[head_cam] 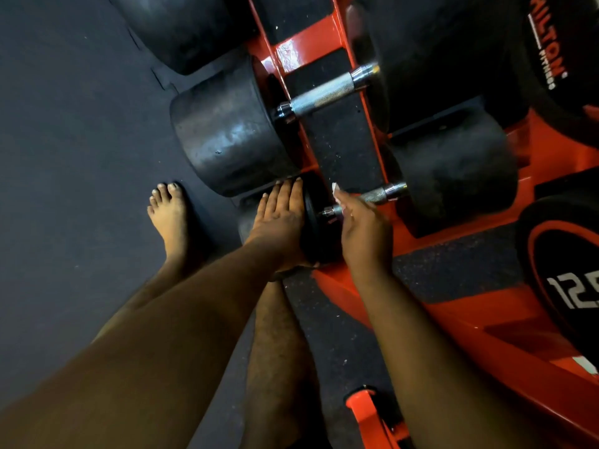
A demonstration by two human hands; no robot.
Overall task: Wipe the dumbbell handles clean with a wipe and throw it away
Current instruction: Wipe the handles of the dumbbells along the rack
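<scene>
A black dumbbell lies on the red rack, its steel handle [377, 196] partly covered by my right hand [363, 231]. That hand curls over the handle and holds a white wipe [337, 193], of which only a small corner shows above the fingers. My left hand [278, 218] lies flat with straight fingers on the dumbbell's near black weight [312, 228]. The far weight [453, 176] sits on the rack's other side. A larger dumbbell behind it shows its bare knurled handle [327, 92].
The red rack frame [437, 315] runs across the right, with a 12.5-marked dumbbell [570, 270] at the right edge and more large black weights at the top. My bare foot [170, 215] stands on the dark rubber floor [64, 157] at left.
</scene>
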